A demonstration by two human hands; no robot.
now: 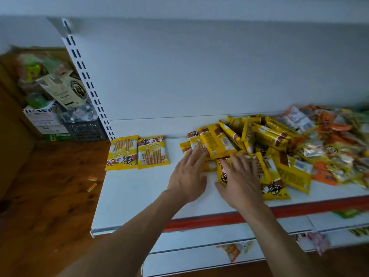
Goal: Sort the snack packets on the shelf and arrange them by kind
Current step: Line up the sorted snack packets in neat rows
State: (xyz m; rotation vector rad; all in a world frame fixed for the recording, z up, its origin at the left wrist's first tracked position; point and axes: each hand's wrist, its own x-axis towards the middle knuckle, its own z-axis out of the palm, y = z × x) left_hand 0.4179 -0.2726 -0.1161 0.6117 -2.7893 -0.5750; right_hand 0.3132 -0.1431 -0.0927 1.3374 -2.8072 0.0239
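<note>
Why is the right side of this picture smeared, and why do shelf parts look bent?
Head view: blur smears the orange and yellow packet heap at right, while the two flat yellow breadstick packets at left look sharp; the wide-angle lens bows the white slotted upright; lighting is dim, without glare.

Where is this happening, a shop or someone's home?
Probably a small shop or its stockroom: a white retail shelf with a red price strip, a slotted upright and a heap of yellow snack packets.

Orange packets (331, 126) blur and run off the right edge — the clutter (50, 82) at far left is smeared too.
</note>
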